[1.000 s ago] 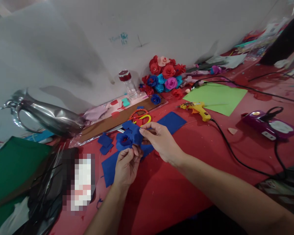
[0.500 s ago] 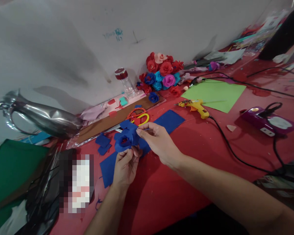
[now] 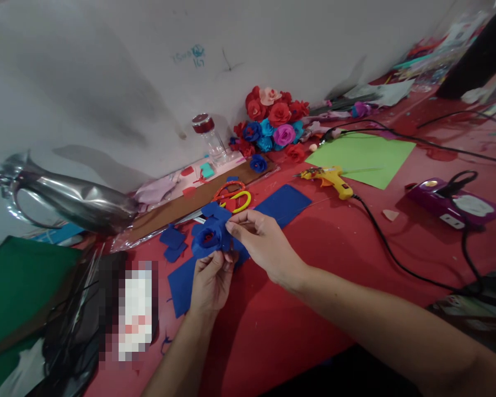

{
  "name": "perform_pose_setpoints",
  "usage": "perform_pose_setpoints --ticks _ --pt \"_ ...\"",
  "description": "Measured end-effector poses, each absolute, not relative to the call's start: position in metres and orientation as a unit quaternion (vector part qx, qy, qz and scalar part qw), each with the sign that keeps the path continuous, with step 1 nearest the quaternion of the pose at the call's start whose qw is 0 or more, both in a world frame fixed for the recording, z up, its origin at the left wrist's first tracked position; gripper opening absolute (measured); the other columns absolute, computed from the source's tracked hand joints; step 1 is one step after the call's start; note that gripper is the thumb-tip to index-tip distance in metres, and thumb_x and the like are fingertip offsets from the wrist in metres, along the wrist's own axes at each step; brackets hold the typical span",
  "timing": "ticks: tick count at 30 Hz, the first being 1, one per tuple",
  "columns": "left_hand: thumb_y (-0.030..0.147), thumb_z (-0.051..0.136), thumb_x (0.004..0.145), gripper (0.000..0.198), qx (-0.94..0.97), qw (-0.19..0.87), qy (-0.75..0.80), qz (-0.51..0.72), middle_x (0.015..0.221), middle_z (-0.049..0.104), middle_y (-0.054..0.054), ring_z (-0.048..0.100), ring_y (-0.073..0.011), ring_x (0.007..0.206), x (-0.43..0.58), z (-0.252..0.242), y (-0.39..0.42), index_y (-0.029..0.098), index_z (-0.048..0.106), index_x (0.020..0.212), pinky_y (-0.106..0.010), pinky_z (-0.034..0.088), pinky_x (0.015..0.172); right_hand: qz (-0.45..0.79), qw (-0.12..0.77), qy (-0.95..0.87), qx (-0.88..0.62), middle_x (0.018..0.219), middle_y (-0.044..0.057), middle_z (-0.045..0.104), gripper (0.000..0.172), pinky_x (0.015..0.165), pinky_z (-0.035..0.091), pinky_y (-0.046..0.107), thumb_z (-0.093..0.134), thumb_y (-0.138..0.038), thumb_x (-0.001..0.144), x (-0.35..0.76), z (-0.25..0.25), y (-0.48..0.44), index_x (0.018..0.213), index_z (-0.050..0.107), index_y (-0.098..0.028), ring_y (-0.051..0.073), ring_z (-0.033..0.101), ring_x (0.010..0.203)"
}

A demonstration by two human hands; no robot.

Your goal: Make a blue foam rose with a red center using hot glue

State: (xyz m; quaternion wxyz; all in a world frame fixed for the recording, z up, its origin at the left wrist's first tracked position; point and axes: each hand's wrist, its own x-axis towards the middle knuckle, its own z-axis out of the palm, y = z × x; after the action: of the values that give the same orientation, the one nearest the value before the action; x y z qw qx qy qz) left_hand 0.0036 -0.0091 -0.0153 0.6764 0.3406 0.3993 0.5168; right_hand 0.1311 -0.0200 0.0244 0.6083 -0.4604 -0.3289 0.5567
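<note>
Between the fingertips of my left hand [image 3: 210, 281] is the base of a blue paper flower [image 3: 206, 240] with a dark reddish centre. My right hand [image 3: 267, 240] pinches the flower's outer petal on its right side, thumb and forefinger closed. Under both hands a long blue paper strip [image 3: 287, 204] lies across the red table [image 3: 273, 331]. Loose blue paper pieces [image 3: 173, 238] rest just left of the flower. Behind it are scissors [image 3: 243, 203] with yellow and orange handles, their blades partly hidden.
A yellow glue gun [image 3: 330, 181] lies to the right on green paper [image 3: 364, 157], its cord running to a purple power socket [image 3: 454, 204]. Finished paper flowers [image 3: 279, 114], a glass bottle [image 3: 215, 143] and a toppled metal jug [image 3: 74, 193] line the wall.
My right hand has shifted slightly left at the petal's edge, and the flower has tilted a little. Both hands keep their hold.
</note>
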Motion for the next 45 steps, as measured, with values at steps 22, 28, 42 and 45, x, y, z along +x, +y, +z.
perform_pose_setpoints --ticks 22,28,42,45 --pt "0.031 0.089 0.049 0.03 0.348 0.673 0.389 0.525 0.055 0.061 0.003 0.054 -0.0069 0.054 0.0042 -0.0152 -0.0088 0.017 0.062 0.048 -0.022 0.05 0.06 0.56 0.611 -0.327 -0.455 0.059 -0.004 0.057 0.009 0.054 0.044 0.024 0.061 -0.026 0.078 0.1294 0.0287 -0.0231 0.071 0.058 -0.021 0.011 0.054 0.055" --pt "0.031 0.089 0.049 0.031 0.345 0.676 0.374 0.533 0.051 0.056 0.006 0.048 -0.0042 0.05 0.0074 -0.0134 -0.0085 0.018 0.061 0.052 -0.019 0.048 0.059 0.548 0.611 -0.332 -0.465 0.063 -0.003 0.06 0.008 0.058 0.045 0.025 0.062 -0.026 0.078 0.1295 0.0265 -0.0231 0.073 0.059 -0.021 0.012 0.057 0.061" --pt "0.03 0.09 0.048 0.027 0.331 0.631 0.385 0.587 0.058 0.064 0.007 0.056 -0.0057 0.054 0.0072 -0.0166 -0.0071 0.022 0.069 0.063 -0.019 0.051 0.062 0.507 0.617 -0.371 -0.473 0.074 0.0 0.064 0.006 0.068 0.05 0.026 0.06 -0.024 0.079 0.1298 0.0288 -0.0252 0.074 0.057 -0.022 0.014 0.063 0.073" --pt "0.03 0.089 0.049 0.027 0.329 0.627 0.387 0.591 0.06 0.065 0.007 0.06 -0.0063 0.059 0.0059 -0.019 -0.0067 0.022 0.069 0.066 -0.019 0.051 0.066 0.495 0.619 -0.379 -0.477 0.074 0.0 0.064 0.006 0.069 0.05 0.027 0.059 -0.023 0.079 0.1298 0.0292 -0.0262 0.074 0.056 -0.022 0.014 0.062 0.074"
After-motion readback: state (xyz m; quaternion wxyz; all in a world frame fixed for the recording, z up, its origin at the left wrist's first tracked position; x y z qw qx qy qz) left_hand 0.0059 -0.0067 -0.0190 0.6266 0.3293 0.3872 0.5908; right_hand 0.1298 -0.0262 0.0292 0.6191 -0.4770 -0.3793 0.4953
